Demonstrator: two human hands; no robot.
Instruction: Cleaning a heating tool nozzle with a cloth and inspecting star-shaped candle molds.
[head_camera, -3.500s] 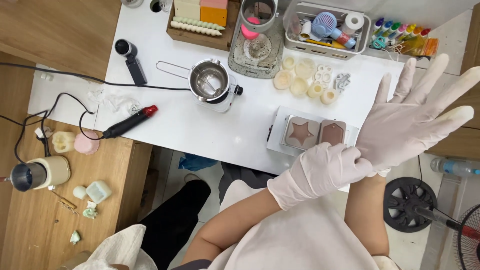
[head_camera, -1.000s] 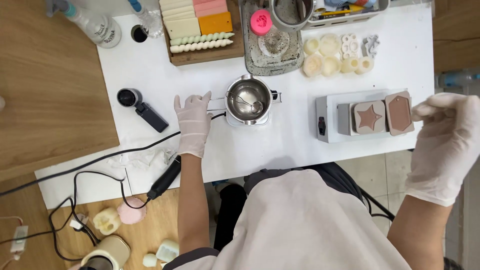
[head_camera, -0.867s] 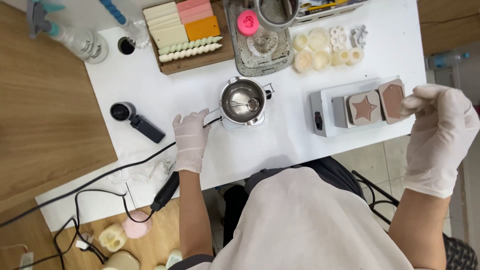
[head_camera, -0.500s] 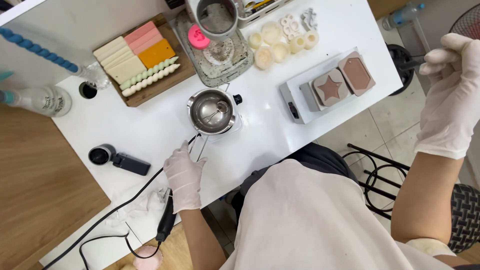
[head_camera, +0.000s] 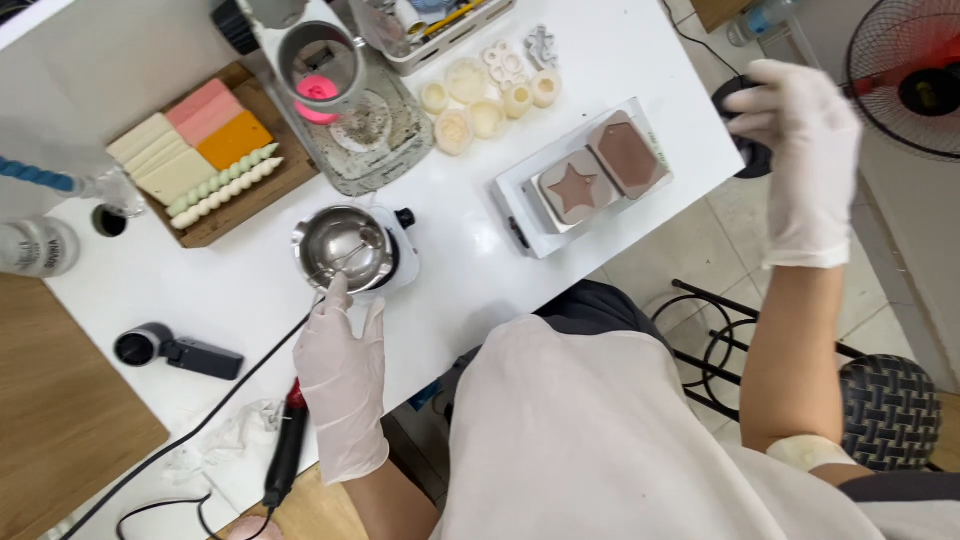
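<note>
Just below the round shiny steel melting pot (head_camera: 343, 246), the white-gloved left hand (head_camera: 342, 385) rests flat, fingers loose and touching its rim, while the gloved right hand (head_camera: 800, 160) hangs half-curled, empty, well right.

Head cam, looking straight down

Only one view: it sits above the white table (head_camera: 560, 60), tilted a bit, close enough to catch both gloved hands.

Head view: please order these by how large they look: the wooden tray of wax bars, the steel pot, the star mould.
1. wooden tray
2. steel pot, touched by the left hand
3. star mould
Pot and mould look nearly alike, so their order is unsure.
</note>
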